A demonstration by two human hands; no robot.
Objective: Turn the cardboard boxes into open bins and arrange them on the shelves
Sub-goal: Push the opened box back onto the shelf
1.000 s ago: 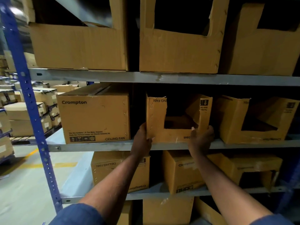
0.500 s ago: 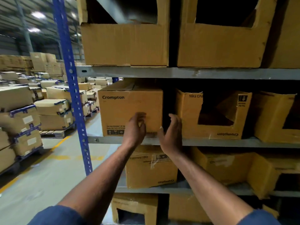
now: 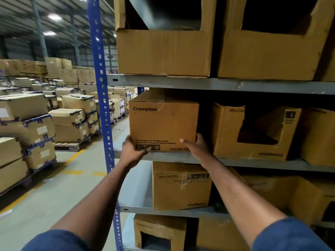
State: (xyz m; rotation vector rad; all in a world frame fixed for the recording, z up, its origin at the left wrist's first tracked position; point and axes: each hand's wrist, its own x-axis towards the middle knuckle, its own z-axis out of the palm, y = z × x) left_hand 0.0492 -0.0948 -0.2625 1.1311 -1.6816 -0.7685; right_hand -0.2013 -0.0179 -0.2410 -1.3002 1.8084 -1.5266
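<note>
Matt brown cardboard box [image 3: 163, 124] on a dull grey metal shelf [image 3: 253, 162]; glossy blue-painted upright [image 3: 101, 98].

The left hand [image 3: 133, 153] and the right hand [image 3: 196, 148] are bare, and so are the forearms behind them. Each arm wears a plain blue sleeve. The left sleeve [image 3: 59, 240] shows at the lower left of the frame and the right sleeve [image 3: 290, 236] at the lower right. The cloth looks matte and softly creased, with a rounded edge.
</note>
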